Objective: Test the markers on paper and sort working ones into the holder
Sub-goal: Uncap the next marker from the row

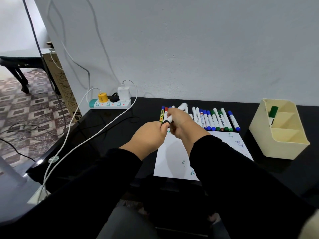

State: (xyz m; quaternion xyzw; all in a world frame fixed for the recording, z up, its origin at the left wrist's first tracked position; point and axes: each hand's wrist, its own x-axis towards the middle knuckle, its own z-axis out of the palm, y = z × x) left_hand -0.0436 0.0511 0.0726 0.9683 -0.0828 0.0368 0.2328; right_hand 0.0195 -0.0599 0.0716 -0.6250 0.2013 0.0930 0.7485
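On the black bench (224,169), a white sheet of paper (172,157) with small ink marks lies at the centre, a cream holder (283,145) stands at three o'clock with one green marker (273,114) upright in its rear compartment, and a row of capped markers (215,120) lies just beyond the paper at twelve o'clock. Above the paper's far left corner, the left hand (148,137) pinches the black cap end of a white marker (170,119) while the right hand (183,125) grips its barrel. A white power strip (110,104) sits at ten o'clock against the wall.
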